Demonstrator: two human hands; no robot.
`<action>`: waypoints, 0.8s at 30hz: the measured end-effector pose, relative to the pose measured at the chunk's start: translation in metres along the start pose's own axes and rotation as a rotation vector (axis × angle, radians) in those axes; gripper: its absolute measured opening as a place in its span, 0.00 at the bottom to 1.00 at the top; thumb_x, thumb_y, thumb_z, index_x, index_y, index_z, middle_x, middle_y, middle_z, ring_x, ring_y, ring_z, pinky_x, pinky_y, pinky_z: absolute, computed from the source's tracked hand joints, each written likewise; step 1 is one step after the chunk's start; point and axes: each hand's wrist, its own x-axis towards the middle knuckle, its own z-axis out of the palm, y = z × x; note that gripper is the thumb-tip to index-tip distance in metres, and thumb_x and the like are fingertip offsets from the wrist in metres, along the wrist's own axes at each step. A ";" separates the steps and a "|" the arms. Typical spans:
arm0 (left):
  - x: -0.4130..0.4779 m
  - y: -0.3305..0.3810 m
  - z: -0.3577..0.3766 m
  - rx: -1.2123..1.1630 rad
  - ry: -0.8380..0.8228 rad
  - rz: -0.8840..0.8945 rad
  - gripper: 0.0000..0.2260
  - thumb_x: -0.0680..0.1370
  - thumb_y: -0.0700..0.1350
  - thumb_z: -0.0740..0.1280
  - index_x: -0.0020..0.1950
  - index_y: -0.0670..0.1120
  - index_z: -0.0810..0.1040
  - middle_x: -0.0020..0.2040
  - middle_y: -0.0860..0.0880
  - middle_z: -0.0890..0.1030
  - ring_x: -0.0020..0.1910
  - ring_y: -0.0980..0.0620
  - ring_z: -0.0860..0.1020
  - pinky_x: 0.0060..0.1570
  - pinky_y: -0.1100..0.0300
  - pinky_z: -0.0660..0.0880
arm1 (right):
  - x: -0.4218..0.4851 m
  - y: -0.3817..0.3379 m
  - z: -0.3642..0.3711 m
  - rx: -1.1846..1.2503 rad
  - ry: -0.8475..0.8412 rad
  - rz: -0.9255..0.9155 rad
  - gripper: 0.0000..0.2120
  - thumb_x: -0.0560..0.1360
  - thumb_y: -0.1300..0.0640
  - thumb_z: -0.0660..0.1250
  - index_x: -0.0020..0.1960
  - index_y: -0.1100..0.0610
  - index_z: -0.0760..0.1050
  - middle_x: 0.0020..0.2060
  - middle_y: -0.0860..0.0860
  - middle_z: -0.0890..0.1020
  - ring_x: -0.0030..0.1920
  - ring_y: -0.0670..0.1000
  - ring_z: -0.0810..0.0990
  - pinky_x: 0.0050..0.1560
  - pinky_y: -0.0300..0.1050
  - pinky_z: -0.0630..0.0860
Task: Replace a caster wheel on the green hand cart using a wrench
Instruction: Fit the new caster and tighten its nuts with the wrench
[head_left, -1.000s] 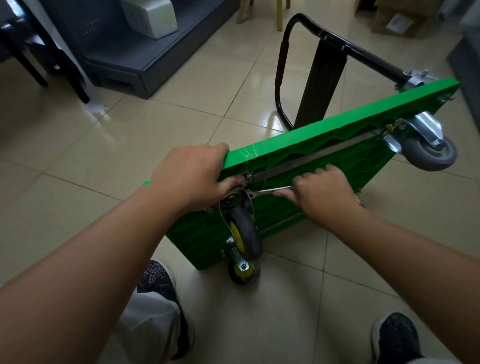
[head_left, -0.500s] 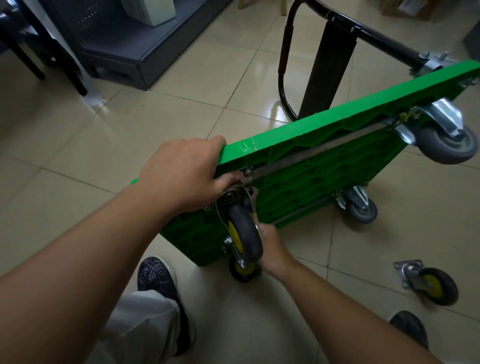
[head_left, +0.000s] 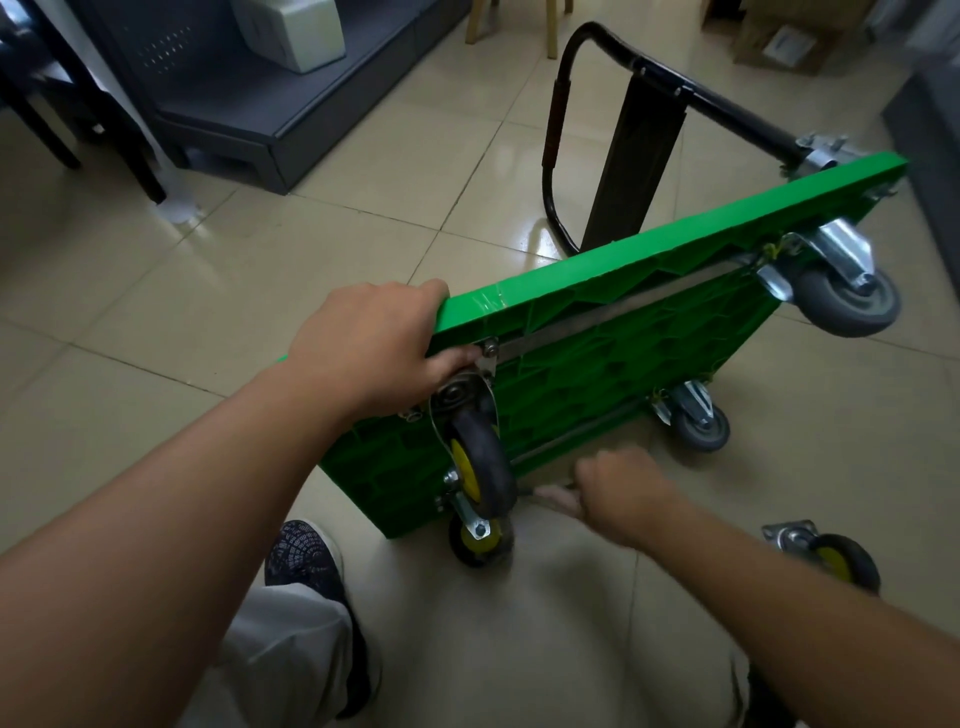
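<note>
The green hand cart stands on its side on the tile floor, underside facing me. My left hand grips its top edge, the thumb by the mounting plate of a black-and-yellow caster wheel. A second black-and-yellow caster sits at the bottom near corner. My right hand is low beside the cart's bottom edge, fingers curled round a thin metal wrench whose end pokes out toward the wheel. Two grey casters are on the far end.
A loose black-and-yellow caster lies on the floor at the right, partly behind my right arm. The cart's black handle rests on the floor beyond. My shoe is below the cart. A dark shelf base stands at the back left.
My right hand left the upper caster plate with the wrench, dropped behind the wheel, and now sits lower right near the floor. My left hand kept its grip on the cart edge.
</note>
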 end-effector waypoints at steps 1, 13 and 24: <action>0.000 0.000 0.000 -0.002 0.002 0.001 0.21 0.78 0.68 0.60 0.51 0.50 0.69 0.36 0.51 0.72 0.36 0.45 0.74 0.36 0.53 0.70 | 0.003 0.010 -0.016 -0.055 0.088 0.006 0.34 0.78 0.29 0.42 0.36 0.53 0.72 0.34 0.52 0.78 0.39 0.54 0.81 0.45 0.46 0.70; 0.000 0.003 -0.002 0.011 0.002 -0.003 0.22 0.78 0.68 0.61 0.51 0.49 0.70 0.37 0.50 0.73 0.35 0.46 0.73 0.34 0.54 0.66 | 0.031 0.043 -0.126 -0.487 0.462 -0.196 0.33 0.79 0.30 0.42 0.32 0.53 0.66 0.28 0.47 0.72 0.32 0.51 0.74 0.46 0.48 0.68; -0.001 0.003 -0.002 0.014 0.000 -0.008 0.21 0.78 0.68 0.60 0.51 0.50 0.70 0.36 0.51 0.72 0.35 0.46 0.74 0.34 0.54 0.66 | 0.046 0.051 -0.071 -0.339 0.575 -0.098 0.35 0.79 0.31 0.40 0.36 0.54 0.73 0.37 0.53 0.84 0.39 0.55 0.82 0.50 0.50 0.74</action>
